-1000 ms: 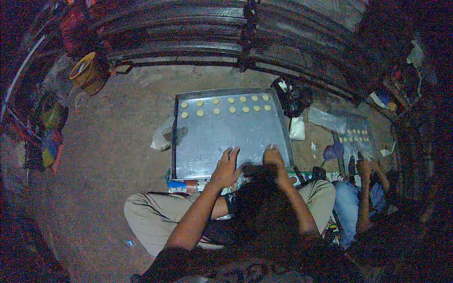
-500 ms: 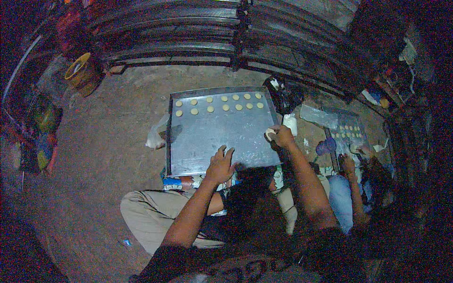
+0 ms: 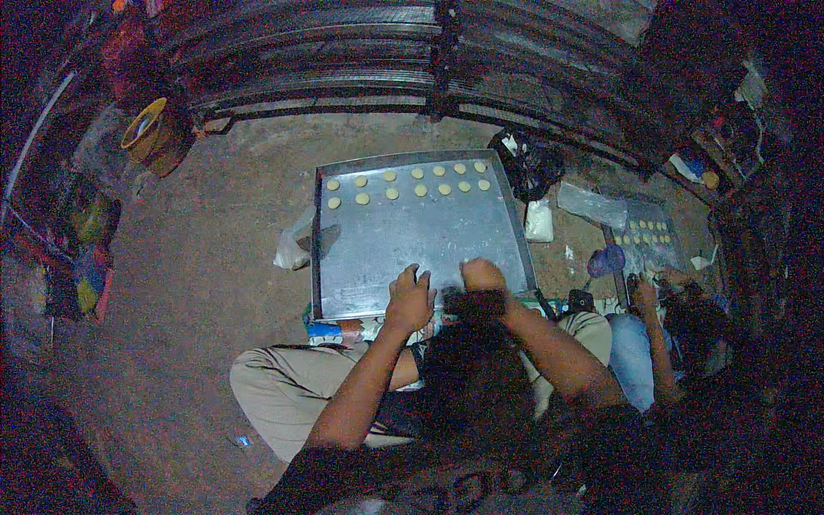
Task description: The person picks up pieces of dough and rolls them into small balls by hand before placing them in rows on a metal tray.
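Note:
A wide metal tray (image 3: 412,236) with raised edges lies before me, with two rows of small pale dough discs (image 3: 418,173) along its far side. Over the tray's near edge is my left hand (image 3: 412,300), its fingers apart and nothing visible between them. To its right, my right hand (image 3: 483,279) is closed above the near part of the tray. A pale edge shows at its fingers, too blurred to identify. Dark shapes below this hand hide part of the tray's near edge.
Right of the tray are a black plastic bag (image 3: 525,167), a white packet (image 3: 539,221) and a purple bundle (image 3: 606,260). Another person's hand (image 3: 644,296) is near a second tray (image 3: 648,219) of discs. A yellow-rimmed bucket (image 3: 154,142) stands far left; a clear bag (image 3: 294,245) lies beside my tray.
My right hand, earlier at the tray's right edge with a pale round piece, has moved left and nearer, beside my left hand. The left hand stays nearly in place. The whole view has shifted slightly.

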Demonstrator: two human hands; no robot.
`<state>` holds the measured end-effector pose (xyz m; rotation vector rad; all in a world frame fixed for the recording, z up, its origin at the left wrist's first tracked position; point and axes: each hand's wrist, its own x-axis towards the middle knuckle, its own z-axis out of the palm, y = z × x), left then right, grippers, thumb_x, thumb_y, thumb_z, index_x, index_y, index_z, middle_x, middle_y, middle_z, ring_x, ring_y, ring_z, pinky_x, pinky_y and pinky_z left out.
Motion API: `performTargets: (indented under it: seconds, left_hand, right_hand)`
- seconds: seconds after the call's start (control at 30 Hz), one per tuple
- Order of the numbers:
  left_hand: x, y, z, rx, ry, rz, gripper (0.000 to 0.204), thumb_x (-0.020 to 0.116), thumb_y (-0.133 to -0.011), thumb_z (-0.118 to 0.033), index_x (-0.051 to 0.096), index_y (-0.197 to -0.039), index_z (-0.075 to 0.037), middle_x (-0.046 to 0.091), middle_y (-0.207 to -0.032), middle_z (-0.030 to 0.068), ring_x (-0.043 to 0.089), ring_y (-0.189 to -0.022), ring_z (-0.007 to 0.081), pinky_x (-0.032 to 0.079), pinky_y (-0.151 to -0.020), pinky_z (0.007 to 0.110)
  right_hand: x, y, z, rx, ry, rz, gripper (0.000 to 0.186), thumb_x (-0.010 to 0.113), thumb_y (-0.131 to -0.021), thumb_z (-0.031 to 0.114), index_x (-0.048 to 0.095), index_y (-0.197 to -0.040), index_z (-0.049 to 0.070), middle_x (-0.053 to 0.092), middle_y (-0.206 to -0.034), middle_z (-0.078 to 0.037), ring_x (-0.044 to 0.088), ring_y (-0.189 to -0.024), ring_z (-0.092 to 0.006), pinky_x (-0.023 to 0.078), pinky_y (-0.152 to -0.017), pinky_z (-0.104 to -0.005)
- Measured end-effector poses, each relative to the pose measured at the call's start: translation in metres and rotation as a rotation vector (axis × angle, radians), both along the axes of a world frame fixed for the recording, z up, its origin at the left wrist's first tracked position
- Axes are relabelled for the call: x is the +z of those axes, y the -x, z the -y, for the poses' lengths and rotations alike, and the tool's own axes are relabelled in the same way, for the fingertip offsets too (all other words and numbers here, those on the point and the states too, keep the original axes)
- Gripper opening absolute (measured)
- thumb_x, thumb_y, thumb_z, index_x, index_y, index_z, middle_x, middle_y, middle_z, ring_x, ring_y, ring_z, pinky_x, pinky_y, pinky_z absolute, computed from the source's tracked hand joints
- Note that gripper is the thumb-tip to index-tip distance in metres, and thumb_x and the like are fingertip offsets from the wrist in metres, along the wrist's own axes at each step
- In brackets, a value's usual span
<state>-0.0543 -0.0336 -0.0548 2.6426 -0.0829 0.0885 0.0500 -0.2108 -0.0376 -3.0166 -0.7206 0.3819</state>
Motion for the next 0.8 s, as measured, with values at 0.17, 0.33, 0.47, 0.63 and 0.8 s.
performTargets:
  seconds: [0.17,0.33,0.47,0.63,0.8]
  left_hand:
    - [-0.012,0.000,-0.003,0.010,0.004,0.084,0.043,0.058,-0.093,-0.023,0.053,-0.131,-0.004,0.043,-0.138,0.0222,0.041,-0.130,0.0387,0.033,-0.105,0.054]
    - [-0.007,-0.008,-0.001,0.089,0.069,0.018,0.040,0.057,-0.091,-0.016,0.054,-0.130,-0.003,0.044,-0.137,0.0225,0.043,-0.127,0.0402,0.035,-0.104,0.055]
    - [-0.010,-0.005,-0.007,0.137,0.094,0.062,0.041,0.056,-0.089,-0.012,0.054,-0.129,-0.002,0.045,-0.136,0.0231,0.046,-0.124,0.0412,0.036,-0.103,0.056]
    - [-0.002,-0.007,0.001,0.121,0.157,0.050,0.041,0.055,-0.089,-0.010,0.053,-0.128,-0.002,0.045,-0.135,0.0233,0.047,-0.122,0.0418,0.038,-0.101,0.056]
    - [-0.005,-0.003,-0.010,0.219,0.168,0.035,0.037,0.055,-0.090,-0.011,0.054,-0.126,-0.004,0.047,-0.131,0.0211,0.049,-0.120,0.0413,0.038,-0.099,0.057]
  right_hand:
    - [0.016,-0.058,0.046,-0.206,-0.196,-0.002,0.020,0.067,-0.082,0.020,0.071,-0.088,0.001,0.069,-0.098,-0.021,0.068,-0.087,-0.0398,0.056,-0.078,-0.0489]
    - [0.001,-0.032,0.051,-0.212,-0.073,0.132,0.020,0.067,-0.082,0.018,0.069,-0.088,-0.001,0.068,-0.098,-0.023,0.068,-0.086,-0.0410,0.056,-0.078,-0.0482]
    - [-0.050,0.000,0.011,-0.276,-0.320,0.264,0.016,0.067,-0.077,0.013,0.069,-0.081,-0.002,0.069,-0.090,-0.024,0.069,-0.083,-0.0399,0.057,-0.076,-0.0455]
    - [-0.080,0.030,-0.028,-0.002,-0.163,0.172,0.015,0.066,-0.077,0.013,0.069,-0.082,-0.001,0.069,-0.089,-0.023,0.069,-0.083,-0.0404,0.058,-0.074,-0.0449]
    - [-0.090,0.017,-0.046,0.169,-0.153,0.136,0.015,0.064,-0.078,0.013,0.070,-0.083,0.000,0.068,-0.088,-0.022,0.068,-0.083,-0.0409,0.058,-0.073,-0.0443]
